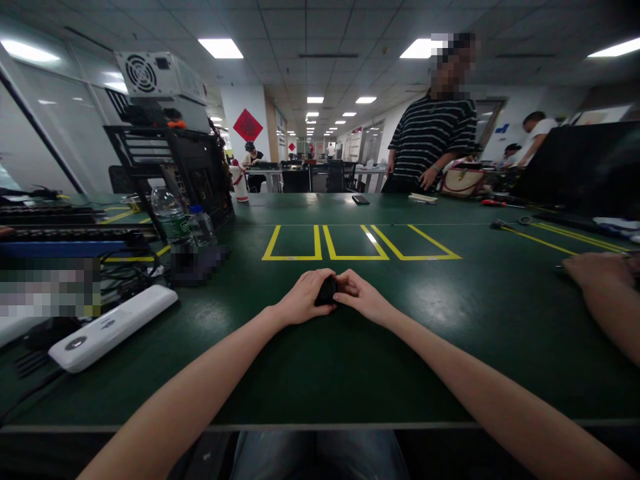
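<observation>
Your fingers [345, 288] on both sides are curled around one small black object [327, 291], which sits between your palms low over the middle of the desk, just short of the yellow boxes; what it is cannot be told. Beyond that, largest first: the green desk [320, 373] runs wide under your forearms. A person in a striped shirt [433, 137] stands at its far edge. A black open computer frame [170, 167] rises at the far left with a grey power supply [160, 77] on top. Three yellow boxes [350, 243] are taped onto the surface. A white power strip [113, 327] lies near your left arm. Another person's hand [597, 270] rests at the right edge. Two water bottles [183, 220] stand by the frame. Your left hand [303, 300] and right hand [367, 300] touch each other over the object. A dark phone [361, 199] lies far off.
</observation>
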Demonstrator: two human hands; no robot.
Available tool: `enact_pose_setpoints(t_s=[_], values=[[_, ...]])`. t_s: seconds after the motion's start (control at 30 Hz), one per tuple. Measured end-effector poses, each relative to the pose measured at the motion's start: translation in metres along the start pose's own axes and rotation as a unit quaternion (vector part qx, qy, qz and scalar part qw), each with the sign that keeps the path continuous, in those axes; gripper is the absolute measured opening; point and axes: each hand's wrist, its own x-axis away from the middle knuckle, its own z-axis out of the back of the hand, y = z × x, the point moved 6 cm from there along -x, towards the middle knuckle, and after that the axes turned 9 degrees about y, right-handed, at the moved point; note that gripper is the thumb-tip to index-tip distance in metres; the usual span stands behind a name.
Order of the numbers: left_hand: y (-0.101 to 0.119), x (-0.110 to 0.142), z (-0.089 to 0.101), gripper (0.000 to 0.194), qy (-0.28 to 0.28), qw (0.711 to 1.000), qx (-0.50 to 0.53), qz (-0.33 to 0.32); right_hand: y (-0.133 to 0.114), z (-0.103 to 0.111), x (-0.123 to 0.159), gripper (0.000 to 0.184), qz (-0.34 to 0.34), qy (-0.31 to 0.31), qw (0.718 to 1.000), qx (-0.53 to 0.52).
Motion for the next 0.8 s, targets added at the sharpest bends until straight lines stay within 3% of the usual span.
enact_pose_setpoints(t_s=[0.23, 0.43, 0.7, 0.8], values=[[0.001, 0.0, 0.001, 0.06, -0.001, 1.0, -0.003, 0.003, -0.001, 0.001, -0.001, 0.02, -0.019, 0.018, 1.0, -0.007], [0.0, -0.001, 0.001, 0.06, -0.002, 1.0, 0.003, 0.002, 0.008, 0.001, -0.005, 0.025, -0.027, 0.013, 0.999, 0.019], [-0.002, -0.001, -0.001, 0.059, 0.003, 1.0, 0.001, 0.003, -0.006, -0.001, 0.002, 0.028, 0.039, -0.004, 0.998, 0.058], [-0.003, 0.0, -0.001, 0.06, 0.001, 1.0, -0.001, 0.006, -0.005, 0.001, 0.0, 0.021, 0.03, 0.018, 0.996, 0.082]])
